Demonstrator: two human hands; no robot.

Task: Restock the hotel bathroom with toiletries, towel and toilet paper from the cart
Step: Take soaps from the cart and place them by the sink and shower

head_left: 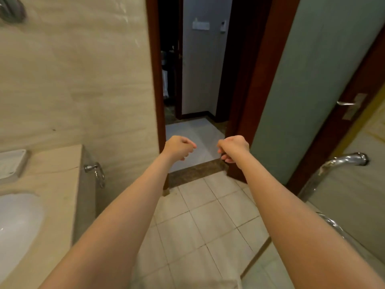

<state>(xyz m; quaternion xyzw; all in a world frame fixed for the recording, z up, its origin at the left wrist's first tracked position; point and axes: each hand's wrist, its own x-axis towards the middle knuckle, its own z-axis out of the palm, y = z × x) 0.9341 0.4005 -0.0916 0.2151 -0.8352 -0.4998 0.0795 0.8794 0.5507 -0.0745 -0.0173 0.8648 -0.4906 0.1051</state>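
1. Both bare arms are stretched forward; the left hand (pixel 179 147) and right hand (pixel 233 147) are loosely curled, and nothing is held.
2. No toiletries, towel or toilet paper can be made out.
3. Beyond the hands an open doorway (pixel 195 80) is seen; a washbasin (pixel 16 222) lies left of the left arm.

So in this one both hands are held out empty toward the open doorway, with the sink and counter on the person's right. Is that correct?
Not quite. The head view shows the sink and counter on the person's left, not the right. The rest stands: the left hand and right hand are held out toward the open doorway, fingers curled, holding nothing.
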